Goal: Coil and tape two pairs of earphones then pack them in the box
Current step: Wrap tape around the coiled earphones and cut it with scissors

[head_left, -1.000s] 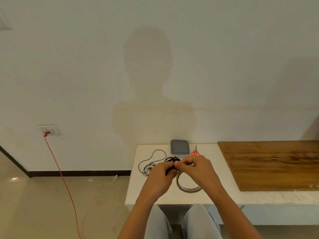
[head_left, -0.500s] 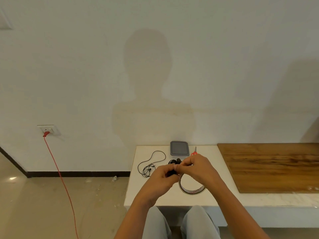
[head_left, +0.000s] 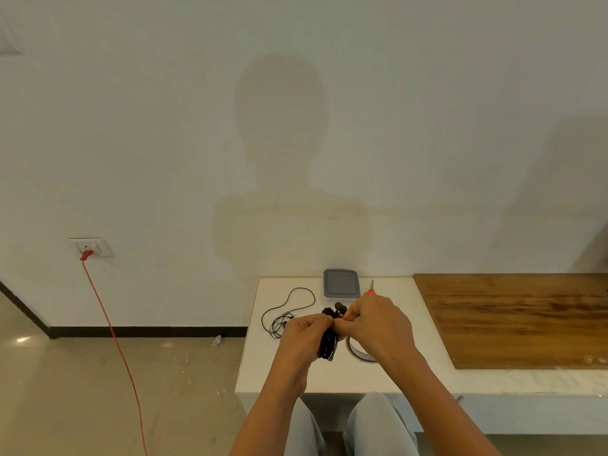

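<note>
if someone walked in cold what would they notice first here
Probably the two hands meeting over the white table, the left hand and right hand pinching a bundle of black earphones between them. Next, the loose earphones sprawled on the table to the left, and the grey box against the wall with red scissors beside it. Off to the left, a red cable runs from the wall socket down across the floor.

White table (head_left: 329, 376) before you, loose earphones (head_left: 284, 311) far left, grey box (head_left: 341, 283), red scissors (head_left: 370, 290), tape roll (head_left: 357, 352), wooden board (head_left: 519, 317) right.
</note>
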Available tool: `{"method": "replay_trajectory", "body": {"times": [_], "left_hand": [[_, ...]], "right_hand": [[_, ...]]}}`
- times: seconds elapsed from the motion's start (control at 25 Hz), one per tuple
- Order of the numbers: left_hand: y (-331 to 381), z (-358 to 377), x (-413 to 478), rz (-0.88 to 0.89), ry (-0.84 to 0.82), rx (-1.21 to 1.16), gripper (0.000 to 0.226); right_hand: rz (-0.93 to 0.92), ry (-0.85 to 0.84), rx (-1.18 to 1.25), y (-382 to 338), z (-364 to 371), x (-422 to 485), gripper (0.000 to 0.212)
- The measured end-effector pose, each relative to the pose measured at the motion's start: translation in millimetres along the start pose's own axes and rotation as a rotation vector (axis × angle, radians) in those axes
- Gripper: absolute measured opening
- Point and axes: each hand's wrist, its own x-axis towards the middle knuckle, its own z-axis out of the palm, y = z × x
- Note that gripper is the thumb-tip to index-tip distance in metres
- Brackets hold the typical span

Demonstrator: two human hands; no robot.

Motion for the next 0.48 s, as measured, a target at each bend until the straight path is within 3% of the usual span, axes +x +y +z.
{"method": "replay_trajectory", "body": {"times": [0.28, 0.48], "left_hand": [[0.1, -4.4, 3.5, -0.218, -0.105, -0.351, 0.014], [-0.1, -0.8, 4.8, -0.268, -0.059, -0.435, 0.017]], "right_hand": [[0.000, 0.080, -0.097, -5.2, -4.1, -7.8, 0.030], [-0.007, 0.094, -0.158, -10.1, -4.5, -11.5, 0.032]]}}
